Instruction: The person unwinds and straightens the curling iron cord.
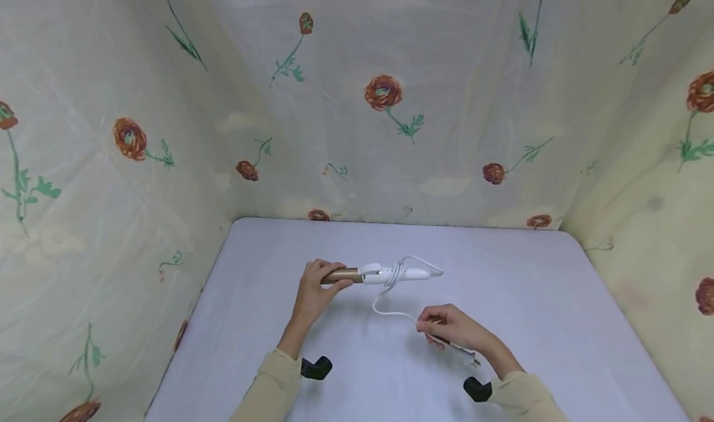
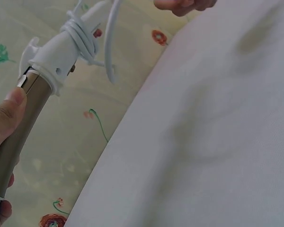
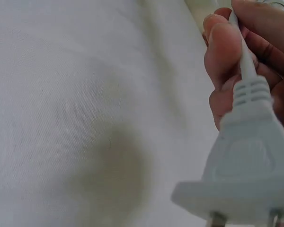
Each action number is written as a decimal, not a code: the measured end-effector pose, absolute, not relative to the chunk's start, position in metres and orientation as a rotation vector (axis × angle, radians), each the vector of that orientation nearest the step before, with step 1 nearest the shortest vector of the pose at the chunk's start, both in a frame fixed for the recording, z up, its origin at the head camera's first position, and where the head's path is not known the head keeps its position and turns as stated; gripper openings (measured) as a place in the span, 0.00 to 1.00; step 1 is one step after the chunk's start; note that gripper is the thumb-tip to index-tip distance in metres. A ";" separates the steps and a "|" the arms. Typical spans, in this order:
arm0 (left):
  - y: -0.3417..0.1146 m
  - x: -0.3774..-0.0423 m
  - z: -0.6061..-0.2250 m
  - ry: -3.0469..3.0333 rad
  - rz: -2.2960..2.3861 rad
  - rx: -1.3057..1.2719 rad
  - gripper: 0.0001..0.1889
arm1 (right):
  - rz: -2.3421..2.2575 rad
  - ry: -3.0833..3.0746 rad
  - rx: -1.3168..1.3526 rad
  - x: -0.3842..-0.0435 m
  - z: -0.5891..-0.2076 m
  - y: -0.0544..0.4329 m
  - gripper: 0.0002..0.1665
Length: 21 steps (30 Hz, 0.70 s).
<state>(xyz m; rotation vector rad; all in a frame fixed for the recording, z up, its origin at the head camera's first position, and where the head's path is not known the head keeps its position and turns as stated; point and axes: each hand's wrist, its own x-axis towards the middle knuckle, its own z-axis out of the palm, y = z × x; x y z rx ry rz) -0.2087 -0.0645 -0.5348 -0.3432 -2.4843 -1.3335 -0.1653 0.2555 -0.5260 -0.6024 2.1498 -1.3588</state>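
A curling iron (image 1: 385, 276) with a white handle and a bronze barrel (image 2: 26, 118) is held above the table, lying level. My left hand (image 1: 319, 289) grips it by the barrel, thumb on the near side. White cord (image 2: 80, 40) is wound several times around the handle, and a loose length hangs down from it. My right hand (image 1: 454, 329) pinches that cord between thumb and fingers, close to the plug. In the right wrist view the white two-pin plug (image 3: 248, 146) hangs out from the hand, pins pointing away from the fingers.
A white-covered table (image 1: 368, 372) lies beneath both hands. Pale curtains (image 1: 385, 162) printed with red flowers stand along its back and sides. Black wrist-camera mounts (image 1: 317, 368) show beside both sleeves.
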 end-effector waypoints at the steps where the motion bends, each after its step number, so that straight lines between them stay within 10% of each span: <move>1: -0.065 -0.208 -0.534 -2.479 -1.327 -0.350 0.21 | -1.356 2.155 -0.601 -0.165 -0.527 0.255 0.19; 21: -0.066 -0.207 -0.532 -2.472 -1.304 -0.408 0.20 | -1.290 2.363 -0.433 -0.176 -0.537 0.254 0.19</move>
